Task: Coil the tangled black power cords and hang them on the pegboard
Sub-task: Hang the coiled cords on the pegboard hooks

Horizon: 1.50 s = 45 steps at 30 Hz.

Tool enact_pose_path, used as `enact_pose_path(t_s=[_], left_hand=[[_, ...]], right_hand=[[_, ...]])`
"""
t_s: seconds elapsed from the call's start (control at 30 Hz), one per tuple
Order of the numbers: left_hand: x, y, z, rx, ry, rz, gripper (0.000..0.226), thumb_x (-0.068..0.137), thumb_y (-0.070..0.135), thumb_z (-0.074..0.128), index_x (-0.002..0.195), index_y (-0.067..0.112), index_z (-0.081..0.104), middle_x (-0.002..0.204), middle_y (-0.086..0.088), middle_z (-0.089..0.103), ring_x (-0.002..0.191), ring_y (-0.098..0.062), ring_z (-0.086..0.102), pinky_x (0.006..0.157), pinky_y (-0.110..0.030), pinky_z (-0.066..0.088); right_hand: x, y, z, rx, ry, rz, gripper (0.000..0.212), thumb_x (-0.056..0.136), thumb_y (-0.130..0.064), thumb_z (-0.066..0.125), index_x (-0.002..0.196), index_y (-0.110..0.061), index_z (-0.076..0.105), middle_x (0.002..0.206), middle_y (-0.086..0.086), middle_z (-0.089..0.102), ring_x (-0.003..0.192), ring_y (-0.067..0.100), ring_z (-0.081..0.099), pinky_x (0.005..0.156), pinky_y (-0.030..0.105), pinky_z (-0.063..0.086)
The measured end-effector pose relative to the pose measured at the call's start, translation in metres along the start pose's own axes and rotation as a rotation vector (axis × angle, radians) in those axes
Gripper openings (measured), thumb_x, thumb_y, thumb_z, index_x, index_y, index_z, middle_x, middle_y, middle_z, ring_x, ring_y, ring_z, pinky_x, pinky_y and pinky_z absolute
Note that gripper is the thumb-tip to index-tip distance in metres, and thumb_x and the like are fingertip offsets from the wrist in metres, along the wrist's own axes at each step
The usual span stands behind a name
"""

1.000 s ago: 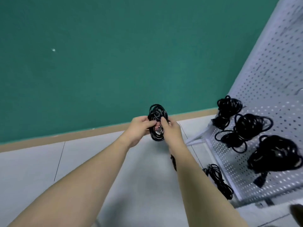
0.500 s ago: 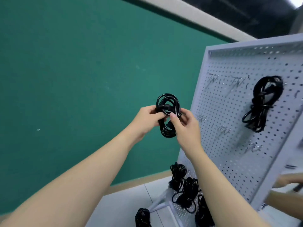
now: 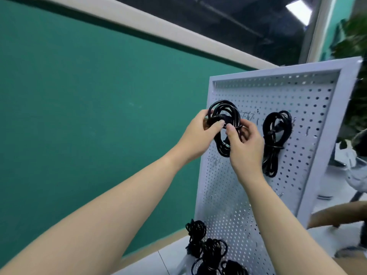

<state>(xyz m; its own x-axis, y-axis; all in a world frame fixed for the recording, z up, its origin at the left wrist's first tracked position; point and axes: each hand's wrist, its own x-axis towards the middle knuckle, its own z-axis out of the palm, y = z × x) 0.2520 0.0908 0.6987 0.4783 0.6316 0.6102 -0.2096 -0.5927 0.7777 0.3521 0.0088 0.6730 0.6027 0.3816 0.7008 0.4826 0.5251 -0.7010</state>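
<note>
A coiled black power cord (image 3: 223, 114) is held up in front of the upper left of the white pegboard (image 3: 313, 108). My left hand (image 3: 198, 135) grips its left side, thumb across the wrapped middle. My right hand (image 3: 245, 145) pinches the same coil from the right. Another coiled black cord (image 3: 275, 135) hangs on a peg just to the right. Several more coiled cords (image 3: 208, 249) hang along the board's bottom edge.
A green wall (image 3: 89, 106) runs behind and to the left. Bare metal hooks (image 3: 306, 131) stick out of the pegboard. Another person's arm (image 3: 337, 215) reaches in at the lower right, behind the board. A green plant (image 3: 355, 56) stands at the upper right.
Both hands have lifted the coil from near floor level up and rightward to the pegboard's upper left. The view has tilted upward, bringing the top of the board into sight.
</note>
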Motion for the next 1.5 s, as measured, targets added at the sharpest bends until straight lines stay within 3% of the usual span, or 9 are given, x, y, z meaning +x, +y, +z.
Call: enact_pose_path(t_s=[0.17, 0.33, 0.47, 0.9, 1.07, 1.2, 1.27, 1.37, 1.5], left_hand=[[0.020, 0.000, 0.018, 0.099, -0.018, 0.087, 0.046, 0.098, 0.031, 0.068, 0.139, 0.032, 0.046, 0.113, 0.002, 0.071, 0.104, -0.010, 0.069, 0.101, -0.039, 0.053], [0.033, 0.000, 0.031, 0.198, -0.054, 0.127, 0.063, 0.099, 0.029, 0.066, 0.155, 0.032, 0.037, 0.119, 0.009, 0.068, 0.105, -0.002, 0.065, 0.096, -0.017, 0.048], [0.047, -0.006, 0.039, 0.282, -0.123, 0.118, 0.067, 0.100, 0.038, 0.062, 0.159, 0.037, 0.030, 0.128, 0.005, 0.068, 0.112, -0.012, 0.065, 0.107, -0.035, 0.049], [0.057, -0.017, 0.045, 0.414, -0.242, 0.050, 0.069, 0.102, 0.040, 0.056, 0.162, 0.036, 0.022, 0.148, 0.002, 0.057, 0.121, -0.016, 0.061, 0.112, -0.035, 0.043], [0.054, -0.022, 0.045, 0.420, -0.236, 0.045, 0.070, 0.100, 0.041, 0.058, 0.161, 0.036, 0.024, 0.147, 0.003, 0.058, 0.122, -0.016, 0.062, 0.113, -0.035, 0.043], [0.051, -0.017, 0.039, 0.427, -0.222, 0.090, 0.070, 0.101, 0.040, 0.058, 0.162, 0.034, 0.024, 0.138, 0.005, 0.063, 0.109, -0.011, 0.064, 0.102, -0.026, 0.045], [0.050, -0.014, 0.034, 0.443, -0.217, 0.107, 0.070, 0.101, 0.040, 0.058, 0.162, 0.034, 0.024, 0.128, 0.007, 0.066, 0.101, -0.005, 0.063, 0.091, -0.014, 0.043], [0.050, -0.011, 0.029, 0.463, -0.217, 0.111, 0.070, 0.101, 0.041, 0.058, 0.162, 0.034, 0.024, 0.115, 0.009, 0.068, 0.096, 0.004, 0.061, 0.077, 0.000, 0.037], [0.054, -0.007, 0.030, 0.448, -0.207, 0.133, 0.072, 0.100, 0.040, 0.059, 0.162, 0.032, 0.024, 0.125, 0.006, 0.068, 0.106, -0.007, 0.064, 0.095, -0.019, 0.044]], right_hand=[[0.012, 0.000, -0.007, -0.052, 0.114, -0.071, 0.022, 0.100, -0.020, 0.067, 0.119, -0.024, 0.057, 0.097, -0.017, 0.064, 0.083, -0.012, 0.059, 0.076, 0.006, 0.043], [0.020, 0.010, -0.010, -0.134, 0.191, -0.064, 0.025, 0.100, -0.023, 0.066, 0.124, -0.023, 0.058, 0.095, -0.025, 0.058, 0.087, -0.016, 0.056, 0.075, 0.001, 0.037], [0.028, 0.016, -0.009, -0.180, 0.249, -0.043, 0.038, 0.101, -0.029, 0.064, 0.137, -0.016, 0.058, 0.103, -0.027, 0.054, 0.096, -0.008, 0.051, 0.080, -0.002, 0.032], [0.033, 0.024, -0.012, -0.265, 0.190, 0.123, 0.053, 0.104, -0.030, 0.057, 0.151, -0.010, 0.044, 0.145, 0.006, 0.055, 0.135, 0.025, 0.048, 0.110, 0.034, 0.038], [0.027, 0.024, -0.012, -0.267, 0.200, 0.155, 0.051, 0.105, -0.028, 0.056, 0.151, -0.011, 0.044, 0.143, 0.005, 0.055, 0.134, 0.023, 0.049, 0.101, 0.027, 0.037], [0.026, 0.021, -0.012, -0.240, 0.198, 0.142, 0.043, 0.104, -0.024, 0.059, 0.144, -0.010, 0.050, 0.114, -0.008, 0.058, 0.116, 0.018, 0.055, 0.092, 0.022, 0.038], [0.027, 0.019, -0.011, -0.232, 0.195, 0.135, 0.040, 0.103, -0.025, 0.060, 0.140, -0.011, 0.053, 0.108, -0.008, 0.060, 0.112, 0.019, 0.056, 0.097, 0.030, 0.043], [0.027, 0.019, -0.006, -0.221, 0.200, 0.143, 0.042, 0.102, -0.028, 0.060, 0.141, -0.013, 0.053, 0.123, 0.006, 0.065, 0.119, 0.028, 0.057, 0.104, 0.045, 0.045], [0.028, 0.015, -0.003, -0.194, 0.219, 0.129, 0.044, 0.102, -0.028, 0.060, 0.143, -0.013, 0.052, 0.126, 0.008, 0.067, 0.120, 0.028, 0.059, 0.105, 0.048, 0.046]])
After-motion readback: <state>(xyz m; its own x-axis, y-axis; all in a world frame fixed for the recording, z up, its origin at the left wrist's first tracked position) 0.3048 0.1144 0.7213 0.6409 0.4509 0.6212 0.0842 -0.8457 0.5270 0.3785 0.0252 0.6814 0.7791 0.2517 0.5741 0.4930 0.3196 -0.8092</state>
